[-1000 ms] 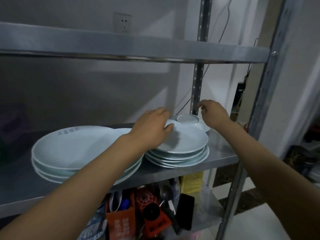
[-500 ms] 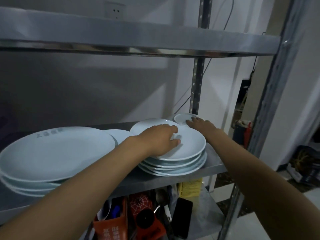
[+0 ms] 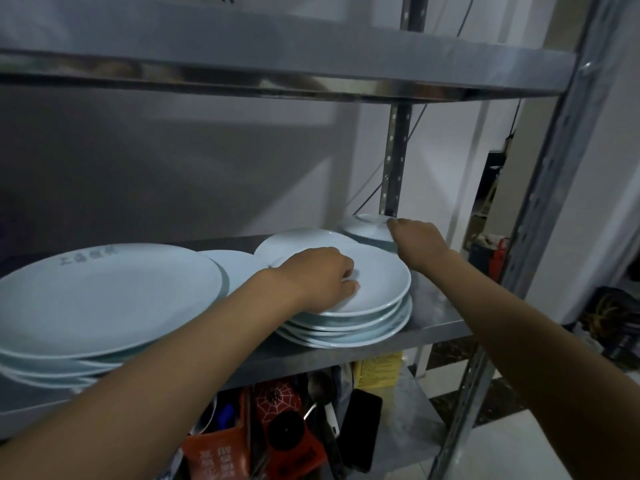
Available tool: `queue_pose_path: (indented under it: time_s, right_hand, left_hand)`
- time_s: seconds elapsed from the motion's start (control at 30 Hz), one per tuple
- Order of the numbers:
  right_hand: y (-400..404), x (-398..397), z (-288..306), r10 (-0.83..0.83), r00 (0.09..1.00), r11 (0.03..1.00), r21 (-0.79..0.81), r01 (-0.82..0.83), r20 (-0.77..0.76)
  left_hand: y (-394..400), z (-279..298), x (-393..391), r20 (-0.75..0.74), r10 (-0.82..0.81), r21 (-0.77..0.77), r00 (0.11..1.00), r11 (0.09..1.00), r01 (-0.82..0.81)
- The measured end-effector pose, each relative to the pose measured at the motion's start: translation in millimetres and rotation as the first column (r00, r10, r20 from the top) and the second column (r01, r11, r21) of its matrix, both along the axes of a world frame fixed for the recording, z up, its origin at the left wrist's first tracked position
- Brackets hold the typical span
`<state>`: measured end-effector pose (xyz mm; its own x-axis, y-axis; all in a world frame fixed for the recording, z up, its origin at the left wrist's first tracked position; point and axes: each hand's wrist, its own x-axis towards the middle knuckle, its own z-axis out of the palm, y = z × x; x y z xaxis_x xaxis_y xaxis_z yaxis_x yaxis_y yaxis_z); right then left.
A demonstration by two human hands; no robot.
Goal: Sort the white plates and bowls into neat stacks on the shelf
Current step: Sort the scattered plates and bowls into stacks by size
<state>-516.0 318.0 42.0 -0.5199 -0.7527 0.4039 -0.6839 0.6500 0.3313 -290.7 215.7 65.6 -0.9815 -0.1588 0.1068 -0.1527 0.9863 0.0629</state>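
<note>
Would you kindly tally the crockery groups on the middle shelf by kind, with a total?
plate stacks: 2, the large plate stack and the medium plate stack
single plate showing between them: 1
upturned bowl: 1
total: 4

The scene was dim and slightly soft; glare streaked the upper shelf (image 3: 311,85) edge (wide-angle bending at the sides), shadow below it.
</note>
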Motion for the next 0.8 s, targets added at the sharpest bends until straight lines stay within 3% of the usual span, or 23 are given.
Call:
queue_pose_path:
  time_s: [0.1,0.33,0.5,0.63,0.7,0.8]
  right_hand:
    - [4,5,4,-0.044,0.996,0.996,-0.080,0.038,-0.072]
    - [19,30,36,-0.038,0.999,0.918,-0.395,0.034,-0.004]
    - [41,53,65,0.075,0.971,0.647,-0.753,0.124,0.225]
    - [69,63,89,0.253,0.893,0.393,-0.883,0.256,0.371]
    - [79,71,98,0.367,0.811,0.259,-0.888,0.381,0.455]
    - [86,84,103,0.628,0.560,0.112,-0.775,0.622,0.540]
  left_hand:
    - [1,-2,0,-0.005,0.004,0.012,1.000,1.000,-0.004]
    - [0,-1,6,-0.017,0.022,0.108,1.000,0.994,-0.020]
    - [3,3,16,-0.157,0.062,0.228,0.986,0.973,-0.025]
    - [13,10,27,-0.320,-0.057,0.086,0.946,0.992,0.089]
    - [19,16,34,-0.415,-0.116,0.031,0.902,0.990,0.141]
    - [23,21,46,-0.520,-0.163,0.005,0.839,0.981,0.194]
